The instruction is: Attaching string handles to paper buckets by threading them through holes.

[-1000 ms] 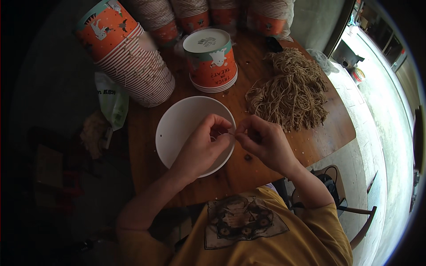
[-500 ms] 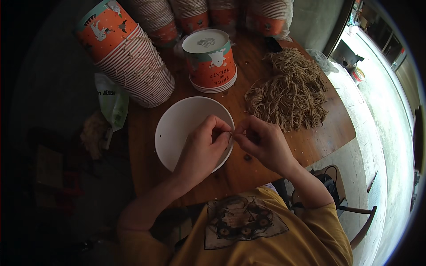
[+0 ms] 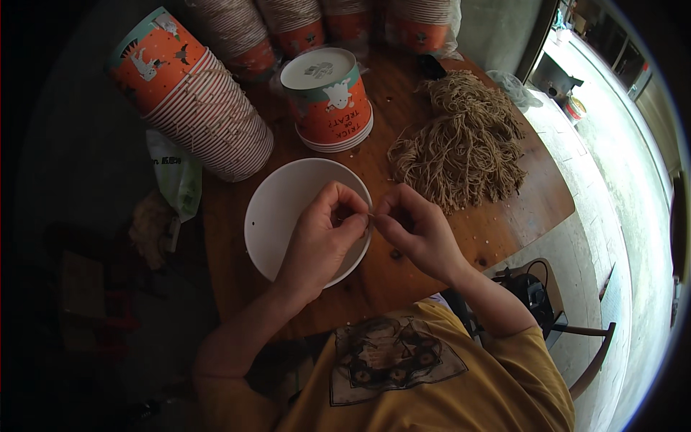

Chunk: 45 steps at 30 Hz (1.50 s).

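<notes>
A white paper bucket (image 3: 277, 205) stands mouth-up on the wooden table, with a small hole in its left wall. My left hand (image 3: 327, 230) reaches over its mouth, thumb and forefinger pinched at the right rim. Just outside that rim, my right hand (image 3: 414, 227) is closed in a pinch too, its fingertips almost meeting the left ones. Between them shows a tiny piece of thin cord (image 3: 371, 214); most of it is hidden by the fingers. To the right lies a heap of tan cords (image 3: 464, 147).
Behind the bucket, a few orange buckets (image 3: 331, 115) stand upside down. A tall leaning stack of buckets (image 3: 209, 108) with cord handles is at the left. More wrapped stacks (image 3: 299, 32) line the back. A dark phone-like object (image 3: 432, 67) lies beyond the cords; a chair (image 3: 590, 353) stands at right.
The view has shifted slightly, moving the table things a little left in the picture. Both hands keep their pinch at the bucket's right rim, fingertips slightly shifted.
</notes>
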Tool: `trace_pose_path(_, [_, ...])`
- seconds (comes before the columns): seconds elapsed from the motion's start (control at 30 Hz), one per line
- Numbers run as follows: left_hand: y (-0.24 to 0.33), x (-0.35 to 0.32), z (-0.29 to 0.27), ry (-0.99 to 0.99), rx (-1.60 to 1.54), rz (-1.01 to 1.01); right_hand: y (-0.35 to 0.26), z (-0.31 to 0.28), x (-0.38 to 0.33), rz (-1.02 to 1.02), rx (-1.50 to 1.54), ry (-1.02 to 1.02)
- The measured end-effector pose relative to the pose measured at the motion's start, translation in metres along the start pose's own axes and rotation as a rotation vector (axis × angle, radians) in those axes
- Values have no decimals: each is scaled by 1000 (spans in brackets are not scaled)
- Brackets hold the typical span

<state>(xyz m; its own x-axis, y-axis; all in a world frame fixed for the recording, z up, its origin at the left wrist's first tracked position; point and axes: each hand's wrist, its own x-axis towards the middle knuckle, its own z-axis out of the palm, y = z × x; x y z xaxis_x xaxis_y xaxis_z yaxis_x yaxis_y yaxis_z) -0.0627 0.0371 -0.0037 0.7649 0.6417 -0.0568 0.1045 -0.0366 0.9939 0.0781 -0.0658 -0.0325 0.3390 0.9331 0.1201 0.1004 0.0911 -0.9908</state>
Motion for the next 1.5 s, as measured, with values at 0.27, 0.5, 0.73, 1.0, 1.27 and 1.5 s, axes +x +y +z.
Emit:
trace_pose_path(0.27, [8,-6,-5,77,116,-6,1,-1,2,37,79,-32])
trace_pose_path(0.5, [4,-8,-1,-57,114,25,-3,-1,2,10,-6,-73])
trace_pose_path(0.73, [3,-10,-4,-43,235,33,-8,0,1,-7,-101,-64])
trace_pose_path(1.0, [1,-11,-3,20,169,12,-12,4,1,-224,-289,-44])
trace_pose_path(1.27, [-3,-9,-3,32,136,70,-6,5,-1,-27,-60,-53])
trace_pose_path(1.5, [-1,-10,-6,-21,195,62,-6,4,0,90,103,-65])
